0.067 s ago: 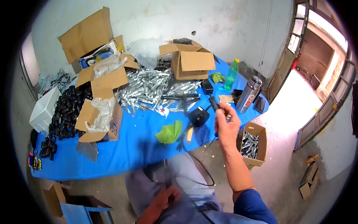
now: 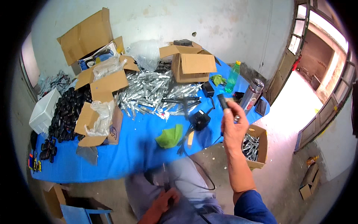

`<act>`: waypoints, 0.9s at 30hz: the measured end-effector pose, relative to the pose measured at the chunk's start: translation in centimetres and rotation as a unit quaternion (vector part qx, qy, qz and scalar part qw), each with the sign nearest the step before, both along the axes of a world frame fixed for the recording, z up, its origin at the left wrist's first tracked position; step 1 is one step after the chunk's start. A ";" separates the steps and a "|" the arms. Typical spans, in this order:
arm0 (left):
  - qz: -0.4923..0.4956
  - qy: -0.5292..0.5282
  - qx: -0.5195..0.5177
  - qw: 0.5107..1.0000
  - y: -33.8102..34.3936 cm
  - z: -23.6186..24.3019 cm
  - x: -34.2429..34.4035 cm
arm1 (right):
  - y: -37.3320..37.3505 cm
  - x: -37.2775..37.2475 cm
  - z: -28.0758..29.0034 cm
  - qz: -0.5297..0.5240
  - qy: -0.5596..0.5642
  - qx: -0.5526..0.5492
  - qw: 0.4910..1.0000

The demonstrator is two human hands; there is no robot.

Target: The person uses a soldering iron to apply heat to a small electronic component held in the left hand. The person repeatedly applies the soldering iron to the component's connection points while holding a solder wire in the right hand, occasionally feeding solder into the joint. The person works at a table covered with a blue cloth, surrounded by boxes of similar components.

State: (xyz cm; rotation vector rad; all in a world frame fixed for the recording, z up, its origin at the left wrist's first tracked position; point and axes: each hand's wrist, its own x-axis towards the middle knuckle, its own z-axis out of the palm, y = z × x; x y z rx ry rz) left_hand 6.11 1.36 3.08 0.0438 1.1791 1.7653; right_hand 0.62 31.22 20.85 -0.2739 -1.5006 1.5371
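My right hand (image 2: 235, 121) is closed around a short black cylindrical piece (image 2: 222, 101), raised beyond the front right edge of the table. A small shiny metal end shows near the fingers. Over my lap my left hand (image 2: 165, 200) is closed on something dark, blurred and mostly hidden. To the left of my right hand lies a black power adapter (image 2: 200, 120) with a cable running down past my knees. A second black adapter (image 2: 207, 89) sits behind it. Left of the nearer adapter is a crumpled green cloth (image 2: 169, 136).
Silver wrapped pieces (image 2: 147, 87) heap up mid-table, with black parts (image 2: 71, 112) to the left. Open cartons (image 2: 195, 61) stand behind. A green bottle (image 2: 232, 77), steel flask (image 2: 251, 95) and phone (image 2: 260, 105) stand or lie right. A floor carton (image 2: 257, 156) holds silver-black pieces.
My right hand has shifted right with the black cylindrical piece, away from the adapters. My left hand stays over my lap.
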 end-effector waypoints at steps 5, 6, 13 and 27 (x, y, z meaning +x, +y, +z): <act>0.031 -0.065 0.011 0.997 -0.6 -2.8 -1.4 | 2.5 -3.6 4.5 -0.155 0.119 0.124 0.973; 0.049 -0.088 0.018 0.995 -1.4 -5.1 -1.3 | 3.7 -5.3 5.5 -0.212 0.133 0.204 0.946; 0.136 -0.016 -0.044 0.990 0.0 2.1 -2.9 | 13.4 -23.4 14.0 -0.130 0.057 0.290 0.947; 0.100 -0.151 0.034 0.983 -1.3 -4.1 -6.3 | 5.3 -10.8 2.1 0.152 0.125 -0.157 0.968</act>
